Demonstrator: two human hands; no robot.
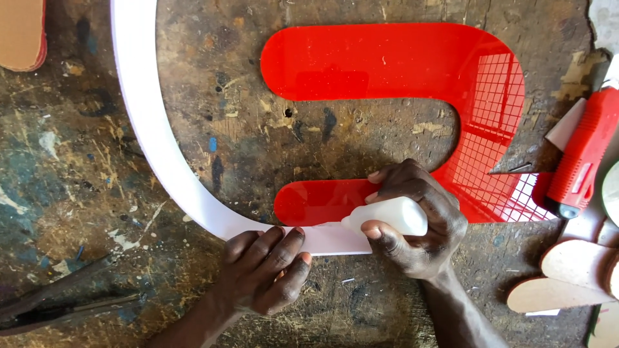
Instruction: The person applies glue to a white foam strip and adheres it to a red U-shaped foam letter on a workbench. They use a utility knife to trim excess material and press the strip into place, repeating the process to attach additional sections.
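Observation:
A glossy red U-shaped acrylic piece (412, 61) lies flat on the worn wooden workbench (71, 187), its open side to the left. A long white flexible strip (151, 122) curves from the top left down to the red piece's lower arm. My left hand (264, 267) presses the strip's end against the red piece's lower edge. My right hand (416, 219) grips a small white squeeze bottle (390, 216), its tip at the seam between strip and red edge.
A red-handled utility knife (580, 158) lies at the right edge. Pale wooden or cardboard offcuts (567, 277) sit at the lower right. A tan rounded board (22, 32) is at the top left. Dark metal tool handles (58, 306) lie at the lower left.

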